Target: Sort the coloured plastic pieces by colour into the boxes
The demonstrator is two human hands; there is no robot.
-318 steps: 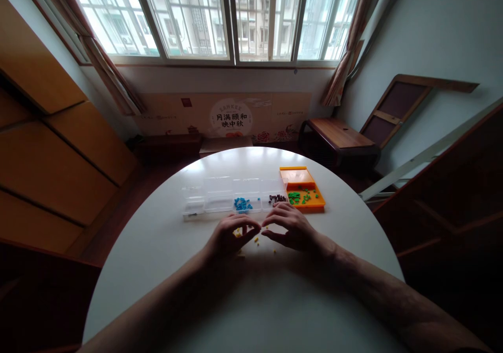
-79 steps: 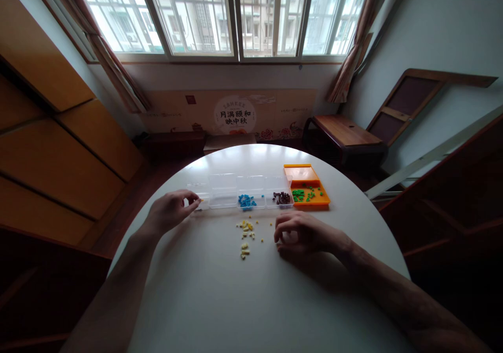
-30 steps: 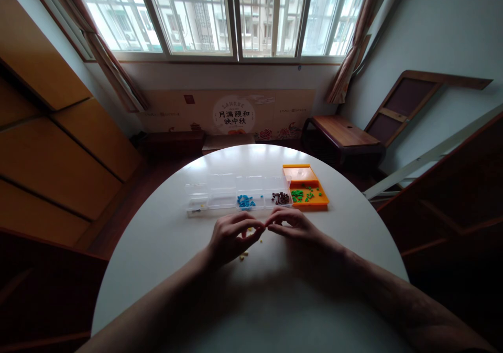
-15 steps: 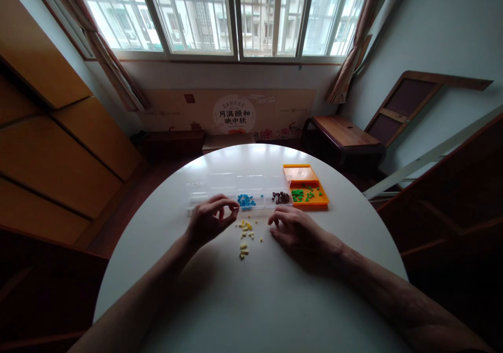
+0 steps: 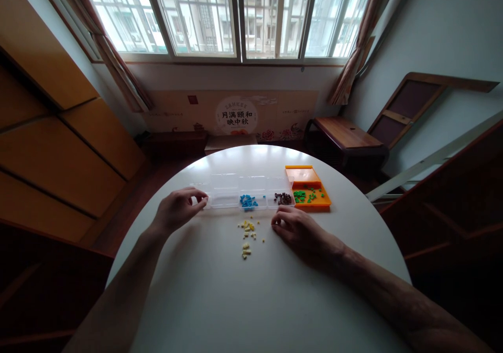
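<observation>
My left hand (image 5: 179,208) is at the left end of a clear plastic divided box (image 5: 225,200). Its thumb and index finger meet in a pinch at the leftmost compartment; anything between them is too small to make out. Blue pieces (image 5: 247,201) lie in one compartment and dark brown pieces (image 5: 283,199) in another. Small yellow and pale yellow building pieces (image 5: 247,227) are scattered on the white table. Just to their right, my right hand (image 5: 295,228) rests low with its fingers curled together, and their tips hide whatever they hold.
An orange tray (image 5: 320,208) with green pieces (image 5: 301,196) adjoins the box on the right. The round white table (image 5: 220,300) curves away at both sides. Beyond it stand a wooden bench (image 5: 346,132), a window and a cabinet (image 5: 78,149) on the left.
My left hand has moved left, from beside the blue pieces to the box's left end. The fingers of my right hand have drawn closer together near the yellow pieces. The view has shifted slightly.
</observation>
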